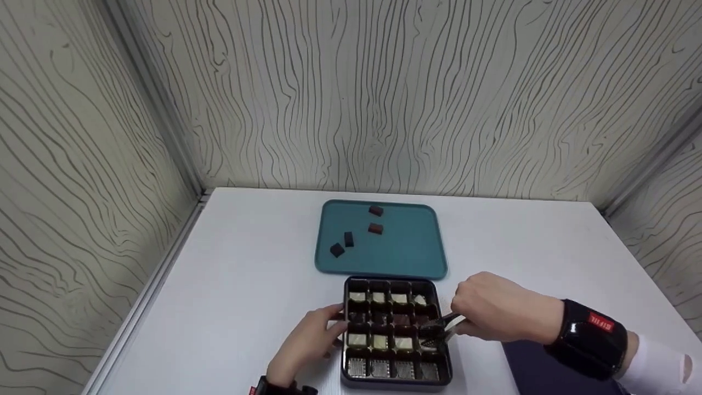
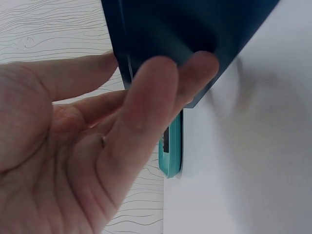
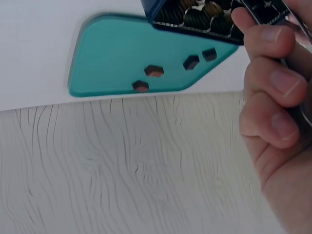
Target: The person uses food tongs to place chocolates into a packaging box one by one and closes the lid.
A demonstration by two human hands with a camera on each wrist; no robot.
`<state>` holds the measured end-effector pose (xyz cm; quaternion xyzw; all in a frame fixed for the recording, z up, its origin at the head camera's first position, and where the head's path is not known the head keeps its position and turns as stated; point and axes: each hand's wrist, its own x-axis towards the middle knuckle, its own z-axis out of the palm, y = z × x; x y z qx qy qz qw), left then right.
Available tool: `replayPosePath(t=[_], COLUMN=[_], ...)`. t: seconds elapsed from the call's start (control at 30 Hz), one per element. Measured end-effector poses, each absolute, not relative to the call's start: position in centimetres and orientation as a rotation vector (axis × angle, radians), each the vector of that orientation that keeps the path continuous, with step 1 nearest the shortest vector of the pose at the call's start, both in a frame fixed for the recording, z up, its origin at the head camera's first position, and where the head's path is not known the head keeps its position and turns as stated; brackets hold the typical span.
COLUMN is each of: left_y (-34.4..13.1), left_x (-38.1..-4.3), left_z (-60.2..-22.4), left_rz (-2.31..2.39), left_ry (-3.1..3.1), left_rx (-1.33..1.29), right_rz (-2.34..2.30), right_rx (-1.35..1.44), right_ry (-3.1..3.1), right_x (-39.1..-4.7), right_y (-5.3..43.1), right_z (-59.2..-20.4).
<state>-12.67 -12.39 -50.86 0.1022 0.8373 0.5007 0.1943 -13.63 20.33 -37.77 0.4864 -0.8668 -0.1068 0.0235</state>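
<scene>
And the dark, glossy rectangular box [image 1: 396,383] sits between the hands, its twelve o'clock row carrying four small pale blocks [image 1: 378,297], four small dark-brown blocks [image 1: 401,319] just below! Third row: three more pale ones, and at four o'clock the black-and-silver tongs [image 1: 436,326] dip over the last pocket, something pale there; whether they pinch it, I cannot tell. The bare right hand [image 1: 493,307] at three grasps the tongs; the bare left hand [image 1: 310,337] at nine lays relaxed fingers against the box. Three rows look nearly done, then! Left over: the ribbed six o'clock row looks unfilled, and four brown-to-black blocks [image 1: 375,229] lie on the teal rectangular tray [image 1: 406,247] at twelve
</scene>
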Motion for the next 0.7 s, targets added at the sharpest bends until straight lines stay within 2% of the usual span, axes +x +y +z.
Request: replayPosePath(t=[0.23, 0.47, 0.7], left_y=[-12.6, -12.6, -12.4], left_x=[-12.7, -12.7, -12.7], left_z=[-50.9, -50.9, -50.9], left_rz=[1.392, 1.369, 1.376], left_ry=[2.363, 2.404, 2.399], left_rx=[0.291, 0.318, 0.328], right_rz=[-0.008, 0.147, 0.241], right_rx=[1.292, 0.944, 0.726], right_ry=[-2.828, -2.858, -2.941], right_x=[-14.5, -15.4, -17.1], right_y=[22.1, 22.1, 20.9], right_z=[-36.8, -38.2, -39.6])
